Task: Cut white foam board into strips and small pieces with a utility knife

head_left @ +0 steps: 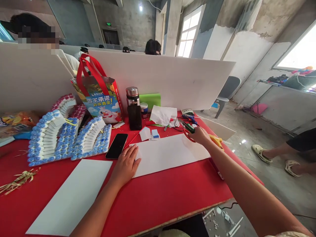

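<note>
As L hand lies palm-down, R hand prob. touches grn tool.

Bag, red-handled, upright on red table; bottle, metal-capped, just beside it. Phone, black, flat. Chair, grey, partly behind white partition. Clogs, pale, on a person's feet, right.

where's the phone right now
In the head view, the black phone lies left of centre on the red table, between the blue-and-white bundles and the left hand.
</note>
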`<state>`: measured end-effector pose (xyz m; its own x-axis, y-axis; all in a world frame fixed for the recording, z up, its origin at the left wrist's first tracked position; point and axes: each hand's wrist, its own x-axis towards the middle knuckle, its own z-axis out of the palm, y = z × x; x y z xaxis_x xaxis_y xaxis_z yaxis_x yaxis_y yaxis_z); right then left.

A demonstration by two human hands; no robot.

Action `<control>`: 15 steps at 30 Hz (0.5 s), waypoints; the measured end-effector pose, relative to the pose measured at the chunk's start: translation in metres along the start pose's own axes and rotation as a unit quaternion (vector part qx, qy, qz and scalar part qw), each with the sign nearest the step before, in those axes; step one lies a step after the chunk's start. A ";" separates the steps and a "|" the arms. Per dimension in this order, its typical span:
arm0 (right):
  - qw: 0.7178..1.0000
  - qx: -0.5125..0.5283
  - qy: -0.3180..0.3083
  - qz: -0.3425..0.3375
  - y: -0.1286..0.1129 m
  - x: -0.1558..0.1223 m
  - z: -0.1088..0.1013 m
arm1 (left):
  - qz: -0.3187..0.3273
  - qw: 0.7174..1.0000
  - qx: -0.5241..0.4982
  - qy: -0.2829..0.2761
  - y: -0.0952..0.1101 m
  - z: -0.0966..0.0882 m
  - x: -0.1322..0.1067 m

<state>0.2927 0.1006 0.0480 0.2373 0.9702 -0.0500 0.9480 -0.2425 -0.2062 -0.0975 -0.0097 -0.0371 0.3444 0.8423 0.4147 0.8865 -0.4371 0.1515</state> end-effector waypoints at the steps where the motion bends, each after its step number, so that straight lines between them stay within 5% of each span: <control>1: 1.000 0.010 0.008 0.005 -0.003 0.005 0.002 | 0.000 1.000 0.002 0.000 0.000 0.000 0.000; 9: 0.995 0.064 0.068 0.030 -0.055 0.060 0.023 | -0.001 1.000 -0.002 -0.016 0.000 -0.002 0.002; 15: 0.995 0.083 0.053 0.028 -0.087 0.082 0.049 | -0.004 0.999 -0.030 -0.016 0.001 -0.006 0.001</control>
<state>0.2190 0.2010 0.0139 0.3187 0.9472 0.0348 0.8863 -0.2848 -0.3653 -0.0981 -0.0111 -0.0311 0.3483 0.8550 0.3843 0.8692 -0.4481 0.2091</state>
